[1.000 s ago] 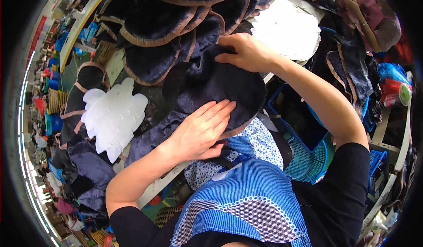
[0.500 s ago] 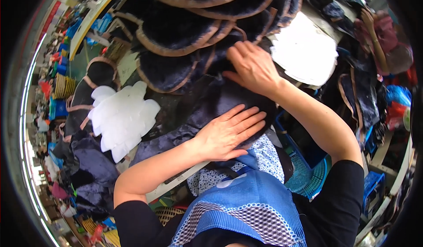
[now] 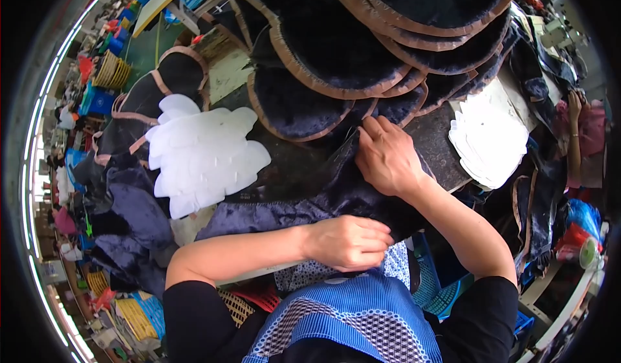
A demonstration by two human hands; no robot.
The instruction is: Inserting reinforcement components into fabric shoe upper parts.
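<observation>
A piece of dark blue-black plush fabric lies on the table in front of me, its near side reaching toward my apron. My right hand pinches its far edge between thumb and fingers, lifting it into a fold. At the near edge, my left hand is closed with its fingers curled under; the fabric there is partly hidden by the hand, and what it grips does not show clearly. Beyond my right hand rises a stack of rounded dark plush pieces with brown edge binding.
White leaf-edged sheets lie left of the fabric, and a pile of white rounded sheets lies right. More dark plush hangs at the left. A blue-green basket stands low by my right arm. A co-worker's arm shows far right.
My left hand has gone from lying flat on the fabric to closed at its near edge. My right hand has drawn the fabric's far edge up and toward me. The view has shifted.
</observation>
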